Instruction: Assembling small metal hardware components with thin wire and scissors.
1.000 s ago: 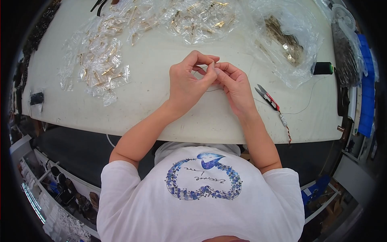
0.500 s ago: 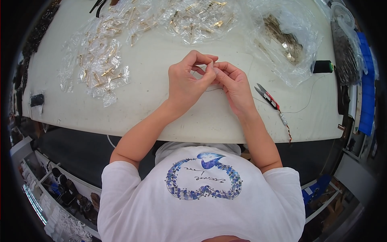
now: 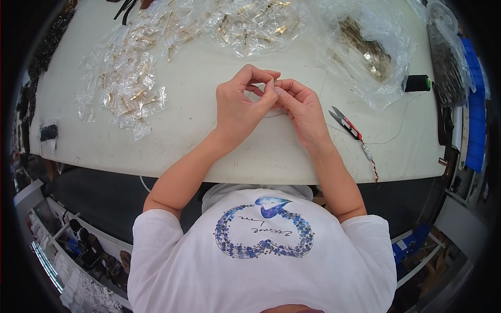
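Observation:
My left hand [image 3: 241, 107] and my right hand [image 3: 302, 108] meet fingertip to fingertip over the middle of the white table [image 3: 209, 141]. Together they pinch something very small that I cannot make out; the fingers hide it. A thin dark thread [image 3: 275, 115] shows just below the fingertips. Another stretch of thread [image 3: 389, 136] runs across the table to a dark spool with a green top [image 3: 417, 83] at the right.
Small red-handled thread snips [image 3: 345, 122] lie right of my right hand. Clear plastic bags of gold-coloured metal pieces [image 3: 128, 83] spread over the left and far side, with another bag [image 3: 365, 49] at the far right. Blue bins [image 3: 472, 104] line the right edge.

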The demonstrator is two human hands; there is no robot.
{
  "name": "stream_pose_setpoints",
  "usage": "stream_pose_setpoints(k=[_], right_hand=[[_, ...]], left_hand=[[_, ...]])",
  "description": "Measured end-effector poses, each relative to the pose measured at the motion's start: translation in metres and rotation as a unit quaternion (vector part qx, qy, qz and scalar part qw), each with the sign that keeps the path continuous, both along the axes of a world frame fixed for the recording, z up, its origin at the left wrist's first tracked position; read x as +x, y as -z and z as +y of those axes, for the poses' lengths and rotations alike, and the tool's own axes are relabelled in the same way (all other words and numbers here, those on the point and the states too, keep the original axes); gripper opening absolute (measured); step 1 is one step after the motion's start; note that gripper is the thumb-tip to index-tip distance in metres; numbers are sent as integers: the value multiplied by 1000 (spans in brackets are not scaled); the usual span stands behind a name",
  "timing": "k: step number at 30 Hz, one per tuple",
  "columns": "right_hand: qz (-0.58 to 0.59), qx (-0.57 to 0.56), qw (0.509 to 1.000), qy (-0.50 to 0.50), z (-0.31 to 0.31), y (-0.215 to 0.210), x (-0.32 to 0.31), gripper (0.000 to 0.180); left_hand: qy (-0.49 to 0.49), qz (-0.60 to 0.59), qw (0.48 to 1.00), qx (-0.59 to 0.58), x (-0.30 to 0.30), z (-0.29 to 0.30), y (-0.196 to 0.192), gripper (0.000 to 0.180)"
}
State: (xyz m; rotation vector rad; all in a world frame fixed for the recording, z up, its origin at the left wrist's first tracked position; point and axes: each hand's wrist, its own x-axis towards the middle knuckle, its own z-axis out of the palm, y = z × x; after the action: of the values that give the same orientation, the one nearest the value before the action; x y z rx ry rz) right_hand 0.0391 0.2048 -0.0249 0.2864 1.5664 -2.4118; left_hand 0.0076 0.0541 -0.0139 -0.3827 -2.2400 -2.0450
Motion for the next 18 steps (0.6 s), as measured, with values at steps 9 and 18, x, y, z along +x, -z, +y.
stream_pose_setpoints(k=[9, 18], right_hand=[[0, 6, 1000, -6, 0, -1, 1, 20], [1, 15, 1000, -10, 1, -2, 0, 18]], left_hand=[[6, -14, 1000, 3, -1, -1, -1, 5], [9, -13, 1000, 5, -1, -1, 0, 5]])
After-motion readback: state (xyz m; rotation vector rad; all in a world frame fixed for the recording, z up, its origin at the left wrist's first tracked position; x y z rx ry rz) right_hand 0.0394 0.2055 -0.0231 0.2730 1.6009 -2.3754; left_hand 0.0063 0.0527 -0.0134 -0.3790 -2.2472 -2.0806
